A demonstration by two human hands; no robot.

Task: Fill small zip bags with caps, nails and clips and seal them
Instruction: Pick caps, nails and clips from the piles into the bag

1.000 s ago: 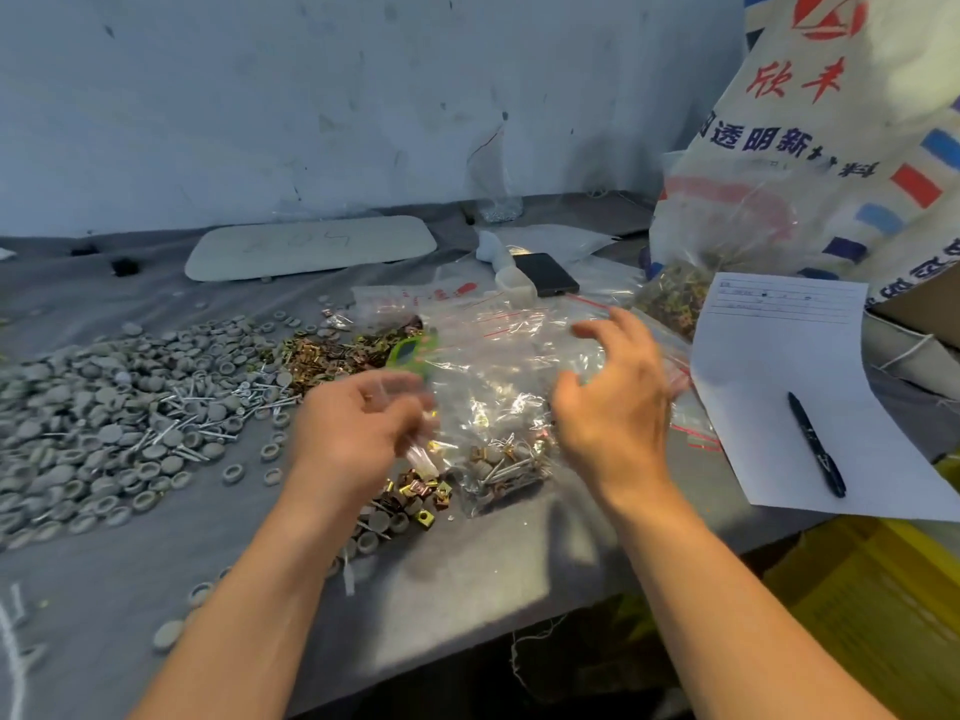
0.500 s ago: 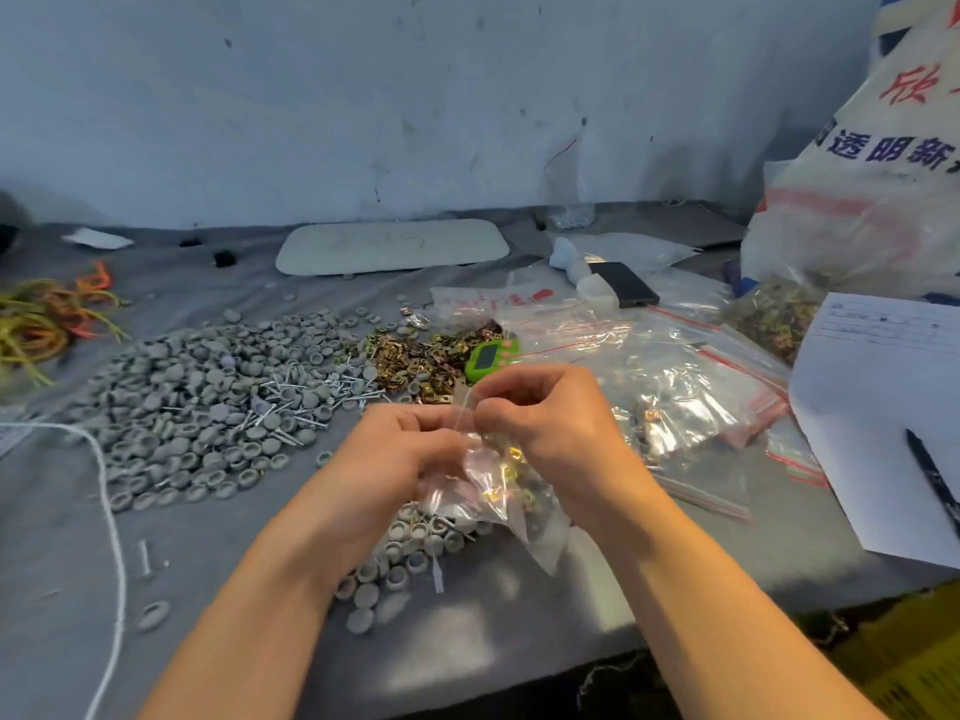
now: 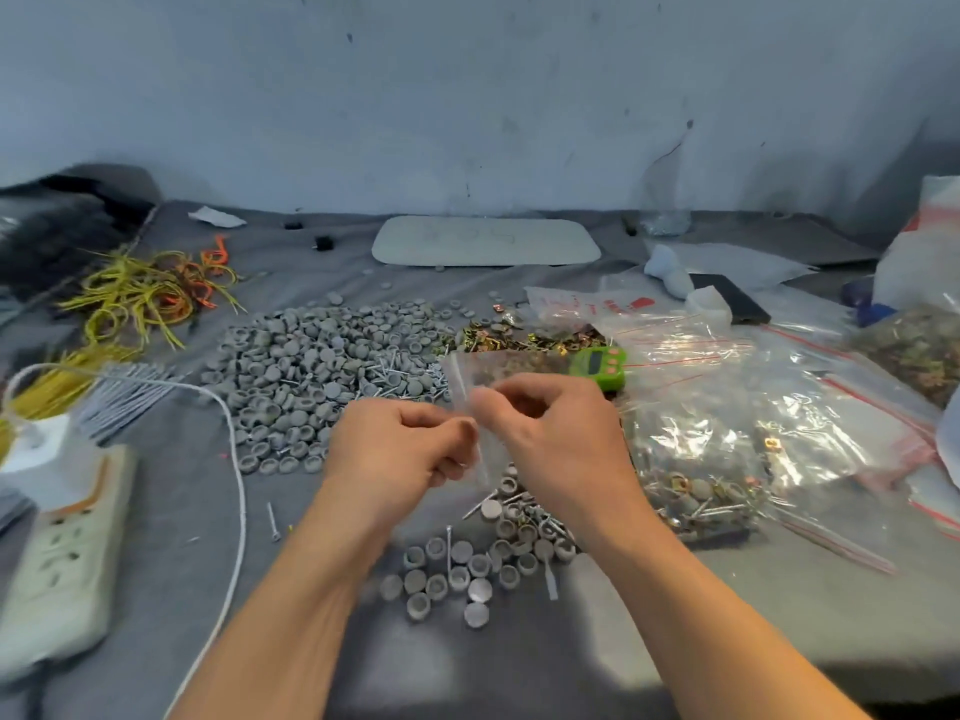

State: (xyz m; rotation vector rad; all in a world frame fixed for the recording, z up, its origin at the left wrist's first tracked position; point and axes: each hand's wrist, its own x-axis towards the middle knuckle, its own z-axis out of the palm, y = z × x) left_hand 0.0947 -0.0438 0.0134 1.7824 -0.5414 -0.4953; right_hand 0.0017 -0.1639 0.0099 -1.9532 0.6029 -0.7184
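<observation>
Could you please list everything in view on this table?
Caps: many, grey, big pile left of centre, small heap in front.
Nails: many, silver, mixed into pile's right side.
Clips: many, brass, right of big pile.
Small zip bag: one, clear, centre, held up.
Large zip bags: several, clear with red strips, right.
Counter: one, green, beside clips.
Ties: many, yellow and orange, far left.
Power strip: one, white, left edge.
Board: one, white, by wall.
Left hand: pinches the bag.
Right hand: pinches the bag.
</observation>
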